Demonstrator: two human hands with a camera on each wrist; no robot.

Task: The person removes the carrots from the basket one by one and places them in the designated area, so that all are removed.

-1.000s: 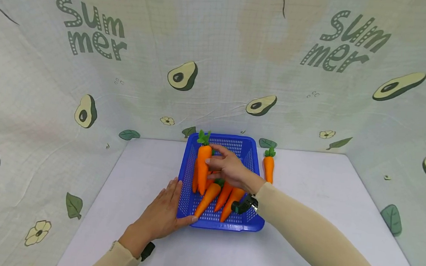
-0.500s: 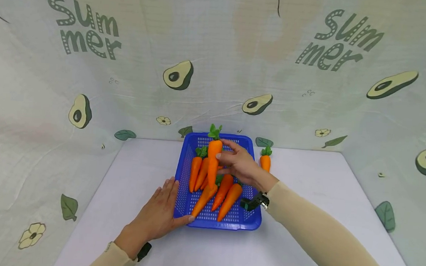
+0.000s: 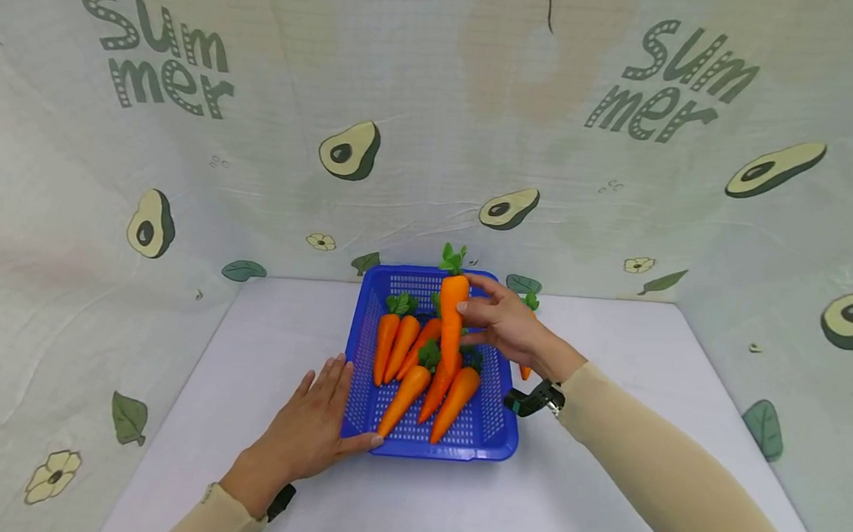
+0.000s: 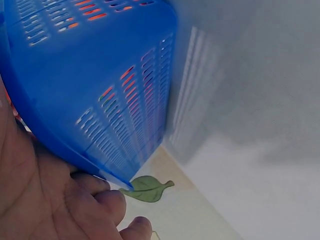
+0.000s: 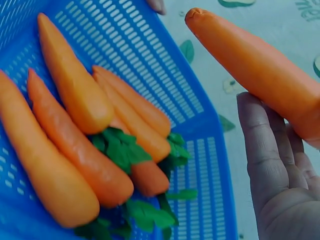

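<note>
My right hand (image 3: 508, 322) pinches an orange carrot (image 3: 451, 310) with green leaves, holding it upright above the blue basket (image 3: 449, 452). In the right wrist view the raised carrot (image 5: 260, 70) is apart from the ones below, its tip near the top. Several carrots (image 3: 404, 398) lie inside the basket in two rough rows. My left hand (image 3: 305, 419) rests along the basket's left side, fingers straight and thumb on the front rim. From the left wrist view, that hand (image 4: 45, 195) touches the outside of the rim. Another carrot (image 3: 525, 371) is partly hidden behind my right hand.
The basket stands on a white table (image 3: 392, 514) near its back edge. A cloth backdrop (image 3: 435, 158) printed with avocados and lettering rises behind and along both sides. The lone carrot lies on the table just right of the basket.
My right hand has moved right across the basket with the carrot, uncovering the carrots at the left. My left hand keeps its place on the basket. The head view has shifted slightly.
</note>
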